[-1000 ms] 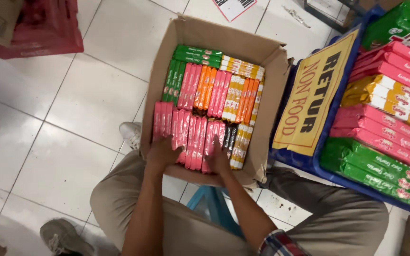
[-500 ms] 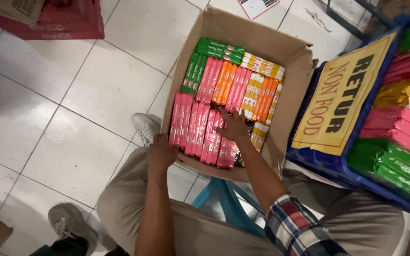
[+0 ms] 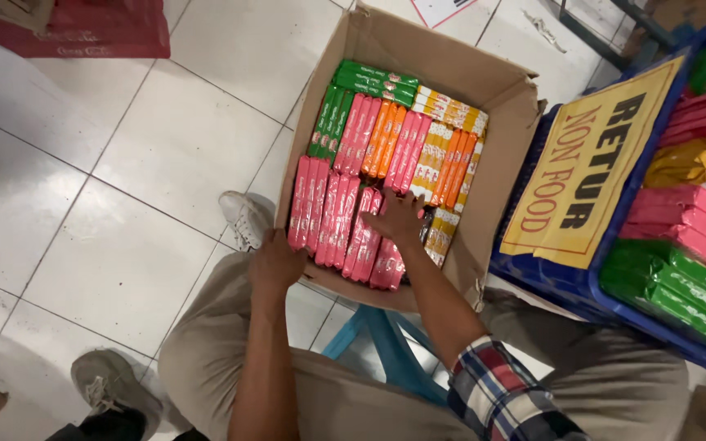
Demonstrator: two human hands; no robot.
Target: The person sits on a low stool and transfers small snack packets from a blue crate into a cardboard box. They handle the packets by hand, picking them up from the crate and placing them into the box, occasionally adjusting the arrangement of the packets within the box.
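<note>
Pink packs (image 3: 337, 216), roughly nine upright in the near row of the cardboard box (image 3: 500, 106); right hand (image 3: 398, 216) lies on them, fingers spread wide, gripping nothing. Left hand (image 3: 275, 261) clasps the box's near-left edge. One blue crate (image 3: 561, 282) touches the box's right wall; bare tiled floor (image 3: 124, 188) lies left.

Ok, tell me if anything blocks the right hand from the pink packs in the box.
Nothing visible does: the right hand already rests on the pink packs in the open cardboard box. The left hand grips the box's near edge.
</note>
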